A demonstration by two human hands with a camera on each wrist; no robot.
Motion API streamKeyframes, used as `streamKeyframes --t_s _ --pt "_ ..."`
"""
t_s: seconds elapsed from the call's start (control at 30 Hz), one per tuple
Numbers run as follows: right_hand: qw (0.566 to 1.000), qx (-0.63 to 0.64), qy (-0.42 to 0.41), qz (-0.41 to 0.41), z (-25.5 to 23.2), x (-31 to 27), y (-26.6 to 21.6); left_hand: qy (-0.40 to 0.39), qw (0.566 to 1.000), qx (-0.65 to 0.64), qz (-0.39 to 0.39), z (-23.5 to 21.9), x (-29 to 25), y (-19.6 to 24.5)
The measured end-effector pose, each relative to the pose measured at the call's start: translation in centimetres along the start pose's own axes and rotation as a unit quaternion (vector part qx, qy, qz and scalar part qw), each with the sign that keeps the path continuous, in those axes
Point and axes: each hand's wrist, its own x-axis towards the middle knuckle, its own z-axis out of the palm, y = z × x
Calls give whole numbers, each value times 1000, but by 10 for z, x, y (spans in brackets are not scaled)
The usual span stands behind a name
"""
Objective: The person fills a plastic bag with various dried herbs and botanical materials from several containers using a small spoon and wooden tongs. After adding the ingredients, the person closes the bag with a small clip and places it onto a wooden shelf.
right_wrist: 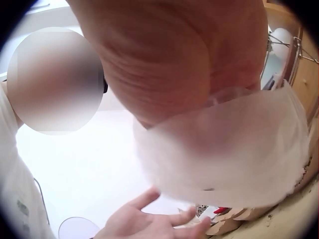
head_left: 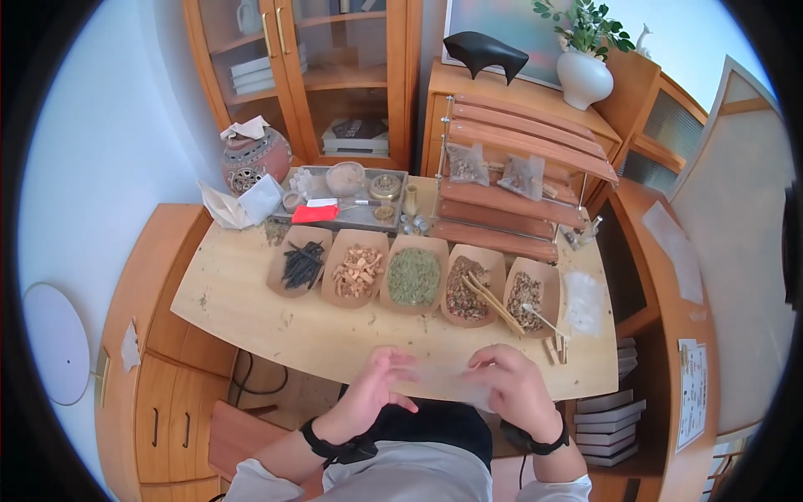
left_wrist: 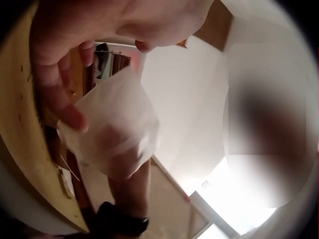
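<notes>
A thin translucent white bag (head_left: 447, 381) (left_wrist: 117, 119) (right_wrist: 224, 149) hangs between the two hands above the table's front edge. My right hand (head_left: 514, 393) (left_wrist: 130, 186) (right_wrist: 174, 59) grips it with bent fingers; the bag partly veils those fingers in both wrist views, so whether they are inside or behind it cannot be told. On the other side, my left hand (head_left: 376, 393) (left_wrist: 99, 30) (right_wrist: 149, 224) has its fingers spread. One left fingertip overlaps the bag's edge in the left wrist view; contact is unclear.
Paper trays hold dark sticks (head_left: 303, 264), wood chips (head_left: 358, 272), green herbs (head_left: 414, 276) and mixed pieces (head_left: 525, 299). Behind them stand a grey tray (head_left: 335, 224) and a slatted wooden rack (head_left: 502, 209) with filled bags. Long sticks (head_left: 495, 305) lean across the trays.
</notes>
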Motion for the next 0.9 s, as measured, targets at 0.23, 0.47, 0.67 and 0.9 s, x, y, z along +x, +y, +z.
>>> streamKeyframes --t_s 0.23,0.47,0.67,0.9 --pt "984 -46 -77 -156 6 4 -16 -145 956 -39 -254 -1 7 3" --pt "988 -35 146 23 31 0 -7 35 998 22 -37 8 6 -27" --pt "981 6 190 26 50 -7 10 87 994 -32 61 11 7 -27" --pt "991 95 88 38 46 -7 1 123 978 31 167 12 13 -26"
